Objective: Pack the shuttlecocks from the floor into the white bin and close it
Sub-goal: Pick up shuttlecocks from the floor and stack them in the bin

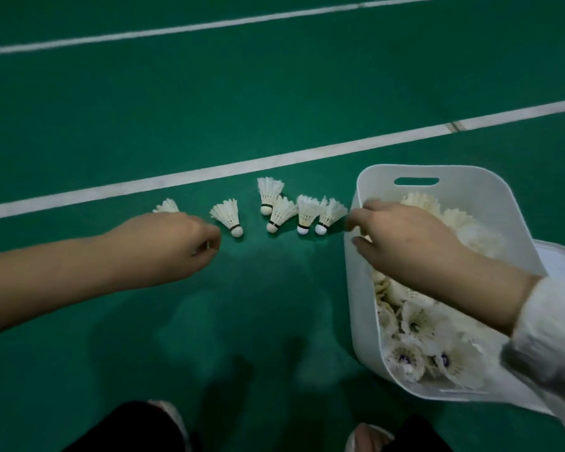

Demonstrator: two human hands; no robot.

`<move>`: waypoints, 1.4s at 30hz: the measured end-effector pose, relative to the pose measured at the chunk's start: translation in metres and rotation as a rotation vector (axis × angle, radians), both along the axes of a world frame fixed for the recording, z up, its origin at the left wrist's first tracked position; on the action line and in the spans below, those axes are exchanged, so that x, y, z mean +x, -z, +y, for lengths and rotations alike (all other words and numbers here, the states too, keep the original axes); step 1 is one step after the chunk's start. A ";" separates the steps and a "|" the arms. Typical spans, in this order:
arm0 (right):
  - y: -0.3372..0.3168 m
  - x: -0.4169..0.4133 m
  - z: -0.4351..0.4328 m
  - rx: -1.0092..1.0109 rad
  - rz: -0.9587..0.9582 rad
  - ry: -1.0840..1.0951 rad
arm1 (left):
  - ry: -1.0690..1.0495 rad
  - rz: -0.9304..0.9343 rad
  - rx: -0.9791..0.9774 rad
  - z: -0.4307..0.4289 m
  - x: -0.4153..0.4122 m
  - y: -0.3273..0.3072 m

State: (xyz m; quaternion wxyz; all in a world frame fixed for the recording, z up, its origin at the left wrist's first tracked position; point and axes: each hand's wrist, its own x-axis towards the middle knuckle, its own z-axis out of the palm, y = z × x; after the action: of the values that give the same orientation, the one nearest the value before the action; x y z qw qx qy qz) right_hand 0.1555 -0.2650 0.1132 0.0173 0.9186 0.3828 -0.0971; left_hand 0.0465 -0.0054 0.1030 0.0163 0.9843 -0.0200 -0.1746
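Several white feather shuttlecocks (281, 212) lie in a row on the green floor, corks towards me. My left hand (177, 236) hovers knuckles-up at the row's left end, its curled fingertips just short of one shuttlecock (227, 216). Another shuttlecock (167, 206) peeks out behind that hand. The palm is hidden. The white bin (418, 169) stands open on the right, holding many shuttlecocks (421, 324). My right hand (402, 236) is above the bin's left rim with its fingers apart and nothing in them, pointing at the row's right end.
A white flat piece (560, 259), possibly the lid, lies behind the bin at the right. White court lines (209, 171) cross the floor beyond the row. My dark trouser knees (128, 429) and light shoes (366, 435) are at the bottom edge.
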 end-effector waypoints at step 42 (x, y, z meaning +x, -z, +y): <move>0.071 0.063 0.139 0.160 0.219 -0.171 | -0.171 -0.005 -0.325 0.112 0.077 0.092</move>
State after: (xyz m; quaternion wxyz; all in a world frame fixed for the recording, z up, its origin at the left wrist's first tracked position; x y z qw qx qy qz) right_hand 0.2188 -0.1264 0.0419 -0.0894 0.8650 0.4656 -0.1643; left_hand 0.1233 0.1068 0.0114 0.1901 0.9672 0.0359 -0.1647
